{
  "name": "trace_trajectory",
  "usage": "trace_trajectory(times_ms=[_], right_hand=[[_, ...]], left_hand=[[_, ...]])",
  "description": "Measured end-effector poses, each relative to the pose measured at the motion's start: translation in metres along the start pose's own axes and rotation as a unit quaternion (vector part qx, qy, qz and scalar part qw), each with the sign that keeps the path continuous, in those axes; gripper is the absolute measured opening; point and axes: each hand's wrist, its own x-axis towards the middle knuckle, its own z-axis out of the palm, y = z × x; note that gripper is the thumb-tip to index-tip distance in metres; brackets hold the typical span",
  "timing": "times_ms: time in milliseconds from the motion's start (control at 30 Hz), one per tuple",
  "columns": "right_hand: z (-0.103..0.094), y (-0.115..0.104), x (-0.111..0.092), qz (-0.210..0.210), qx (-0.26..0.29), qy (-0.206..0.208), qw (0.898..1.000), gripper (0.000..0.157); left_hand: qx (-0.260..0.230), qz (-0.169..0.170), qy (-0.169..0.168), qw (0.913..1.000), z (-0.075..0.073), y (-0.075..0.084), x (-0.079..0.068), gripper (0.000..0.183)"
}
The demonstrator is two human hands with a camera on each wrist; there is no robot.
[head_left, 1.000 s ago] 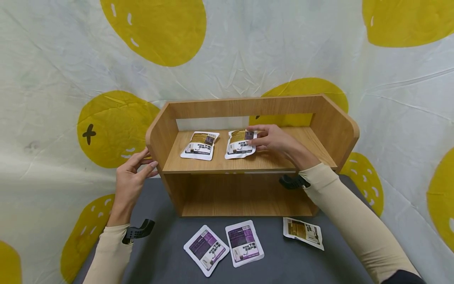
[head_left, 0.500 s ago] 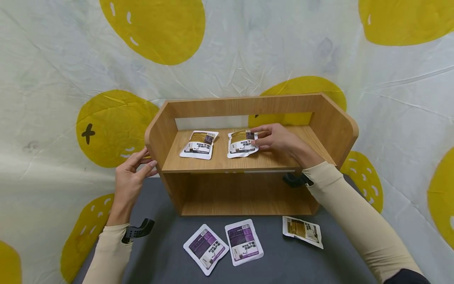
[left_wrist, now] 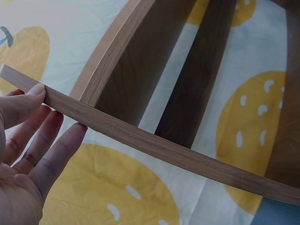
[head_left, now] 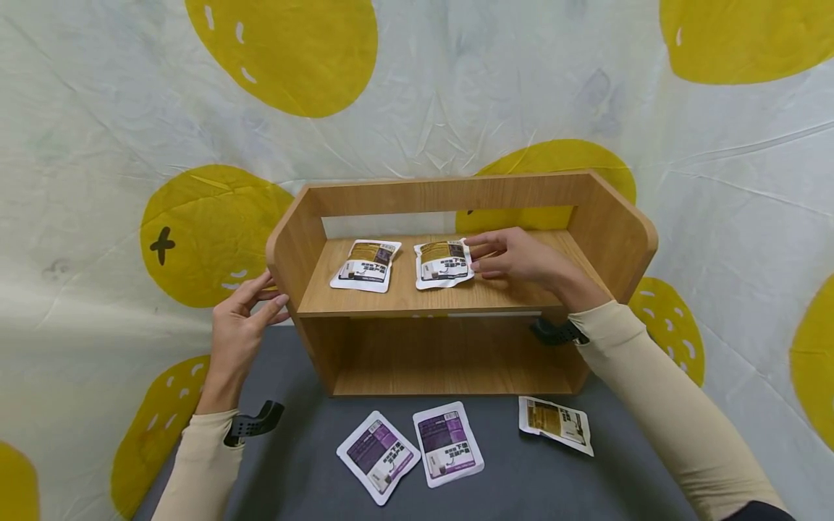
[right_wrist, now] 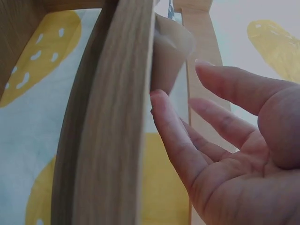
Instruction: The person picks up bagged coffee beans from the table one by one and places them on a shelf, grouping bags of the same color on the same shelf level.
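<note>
On the upper board of a wooden shelf (head_left: 417, 302) lie two white pouches with brown labels, a left pouch (head_left: 366, 266) and a right pouch (head_left: 444, 265). My right hand (head_left: 524, 262) is at the right edge of the right pouch, fingers extended. In the right wrist view the thumb and fingers stand apart near that pouch (right_wrist: 171, 51), with nothing gripped. My left hand (head_left: 242, 329) touches the shelf's left side panel (left_wrist: 140, 140). Its thumb rests on the front edge and its loosely extended fingertips meet the outer face.
Two pouches with purple labels, a left one (head_left: 379, 458) and a right one (head_left: 448, 444), lie on the grey table (head_left: 293, 470) before the shelf. Another brown-label pouch (head_left: 556, 425) lies to their right. A patterned sheet (head_left: 417, 94) hangs behind.
My right hand has let go of the right pouch and drawn slightly right, its fingers now at the pouch's edge. The pouch was straightened on the board. My left hand has stayed put.
</note>
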Motion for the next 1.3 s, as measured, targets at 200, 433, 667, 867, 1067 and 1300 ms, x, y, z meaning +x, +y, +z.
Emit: trace_trajectory(times_ms=[200, 433, 667, 867, 1067, 1300], right_hand=[[-0.006, 0.002, -0.011, -0.015, -0.011, 0.014, 1.0, 0.052], [-0.009, 0.008, -0.029, -0.043, -0.02, 0.033, 0.998, 0.049], [-0.006, 0.008, -0.048, -0.088, -0.038, 0.028, 0.995, 0.047], [0.003, 0.014, -0.064, -0.087, -0.014, 0.005, 0.996, 0.047], [0.009, 0.025, -0.078, -0.09, -0.005, -0.015, 0.996, 0.044], [0.011, 0.036, -0.094, -0.109, 0.023, -0.03, 0.993, 0.042]], left_hand=[[0.009, -0.001, 0.001, 1.0, 0.001, -0.001, 0.001, 0.05], [0.013, 0.005, -0.001, 0.9999, 0.001, -0.002, 0.003, 0.05], [0.011, 0.006, -0.002, 0.9999, 0.0, -0.003, 0.002, 0.051], [0.008, 0.005, 0.002, 1.0, -0.002, -0.003, 0.0, 0.05], [0.002, 0.006, 0.001, 1.0, -0.002, -0.002, 0.0, 0.05], [0.003, 0.008, -0.002, 1.0, -0.002, -0.003, 0.0, 0.05]])
